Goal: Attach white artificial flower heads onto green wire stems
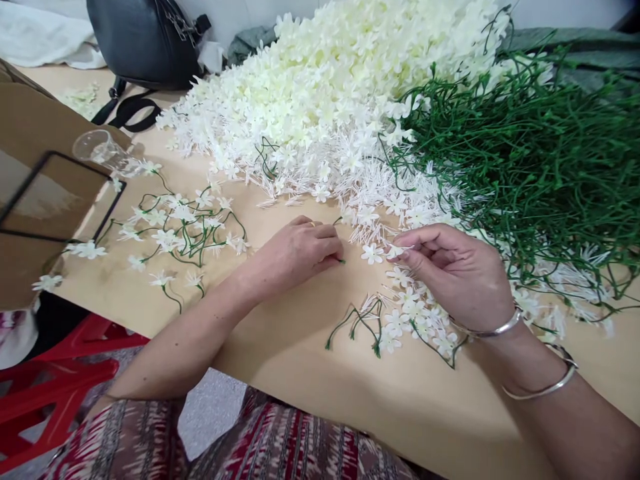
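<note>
My left hand [305,252] is closed near the middle of the table, with the green tip of an artificial stem [342,261] poking out from its fingers. Between the thumb and forefinger of my right hand [445,267] is pinched a small white artificial flower [397,252]. Another loose white flower [373,253] lies just left of those fingertips. Below my right hand spreads a small group of white flowers [415,313], with a few green stems [367,327] beside it. Left of my left hand lie several flowers joined to green stems [185,227].
A large heap of white petals [325,87] covers the back of the table [300,353]. Green stems [545,153] are piled at the right. A black bag [145,47], a clear plastic cup [100,150] and a cardboard box [45,133] stand at the left, above a red stool [60,387].
</note>
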Motion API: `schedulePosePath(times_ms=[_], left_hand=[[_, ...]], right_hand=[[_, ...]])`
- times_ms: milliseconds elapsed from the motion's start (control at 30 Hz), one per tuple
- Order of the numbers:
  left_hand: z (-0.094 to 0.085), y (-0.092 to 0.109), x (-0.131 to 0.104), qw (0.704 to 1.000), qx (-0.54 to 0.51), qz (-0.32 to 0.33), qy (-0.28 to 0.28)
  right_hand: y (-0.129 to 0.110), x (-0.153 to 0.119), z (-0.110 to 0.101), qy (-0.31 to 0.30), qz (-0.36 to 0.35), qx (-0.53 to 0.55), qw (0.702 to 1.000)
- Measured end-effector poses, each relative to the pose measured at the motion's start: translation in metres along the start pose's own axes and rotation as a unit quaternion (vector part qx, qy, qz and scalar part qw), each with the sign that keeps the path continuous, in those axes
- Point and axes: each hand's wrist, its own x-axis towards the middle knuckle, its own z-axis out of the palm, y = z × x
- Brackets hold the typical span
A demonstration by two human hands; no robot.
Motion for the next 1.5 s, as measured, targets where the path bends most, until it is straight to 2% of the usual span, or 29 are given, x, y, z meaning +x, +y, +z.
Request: schedulePosePath(times_ms=[100,200,267,467,600,767,967,1033,1133,1300,1367,1500], left_hand=[[0.006,0.006,0.004,0.993,-0.085,-0.023,0.08],[0.012,0.016,0.009,0.959,-0.22,-0.029,0.176],[0.015,0.022,0.012,0.937,-0.284,-0.02,0.201],[0.017,0.024,0.014,0.912,-0.362,-0.007,0.193],[0.017,0.023,0.014,0.913,-0.368,0.01,0.177],[0.019,0.024,0.013,0.915,-0.365,-0.002,0.174],[0.032,0.022,0.012,0.923,-0.347,0.004,0.169],[0.039,0.021,0.011,0.911,-0.378,-0.017,0.162],[0.047,0.021,0.011,0.879,-0.447,-0.049,0.157],[0.052,0.022,0.012,0.837,-0.521,-0.066,0.153],[0.053,0.022,0.013,0.834,-0.525,-0.07,0.155],[0.052,0.021,0.013,0.845,-0.503,-0.072,0.166]], right_hand=[[0.004,-0.002,0.002,0.0,0.004,0.01,1.0],[0.005,-0.003,0.003,-0.011,0.01,0.051,0.999],[0.003,-0.004,0.003,-0.024,0.02,0.074,0.997],[-0.01,-0.004,0.003,-0.066,0.039,0.09,0.993],[-0.015,-0.003,0.005,-0.091,0.049,0.111,0.988],[-0.016,-0.004,0.005,-0.086,0.074,0.11,0.987],[-0.013,-0.006,0.008,-0.09,0.12,0.104,0.983],[-0.011,-0.007,0.011,-0.09,0.127,0.11,0.982],[-0.007,-0.007,0.015,-0.093,0.132,0.121,0.979],[-0.004,-0.006,0.02,-0.077,0.13,0.129,0.98],[-0.003,-0.006,0.021,-0.078,0.122,0.129,0.981],[-0.002,-0.006,0.022,-0.09,0.107,0.12,0.983]])
